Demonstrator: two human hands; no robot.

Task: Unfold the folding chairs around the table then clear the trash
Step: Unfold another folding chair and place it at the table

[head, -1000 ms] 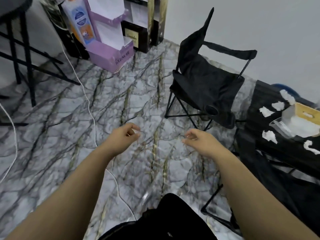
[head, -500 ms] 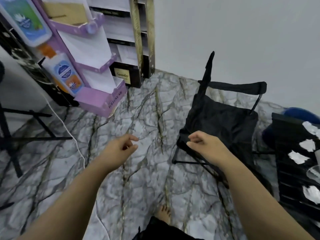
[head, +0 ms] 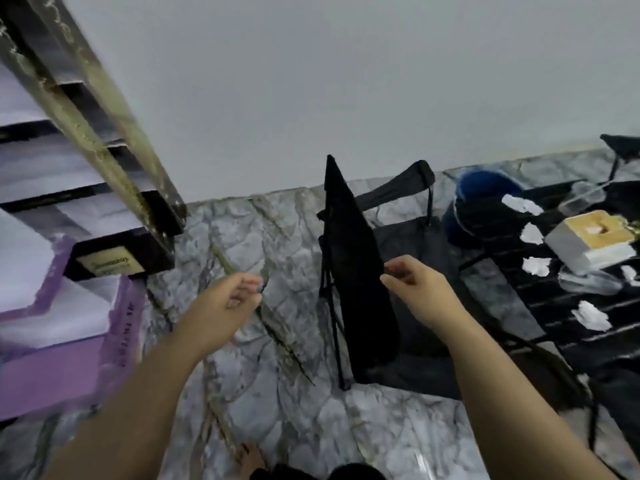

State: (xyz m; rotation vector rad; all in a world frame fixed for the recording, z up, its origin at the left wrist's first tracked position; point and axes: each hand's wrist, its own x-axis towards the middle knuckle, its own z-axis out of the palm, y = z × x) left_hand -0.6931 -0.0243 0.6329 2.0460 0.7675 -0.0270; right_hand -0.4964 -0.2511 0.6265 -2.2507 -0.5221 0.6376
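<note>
A black folding chair (head: 356, 271) stands opened on the marble floor, seen from its side, with one armrest (head: 398, 188) pointing to the wall. My right hand (head: 419, 289) hovers at the edge of its fabric with loosely curled fingers; no grip shows. My left hand (head: 225, 299) hangs in the air left of the chair, holding nothing. The black slatted table (head: 540, 299) at the right carries crumpled white tissues (head: 535, 265), a tissue box (head: 588, 242) and clear plastic cups (head: 588, 282).
A blue bin (head: 485, 199) stands by the wall behind the chair. Part of another black chair (head: 623, 147) shows at the far right. A purple display stand (head: 52, 341) and a black shelf unit (head: 114, 237) fill the left side.
The view swung up and right, closer to the chair, which now shows side-on. Both hands rose with it; my right hand now sits at the chair's fabric edge.
</note>
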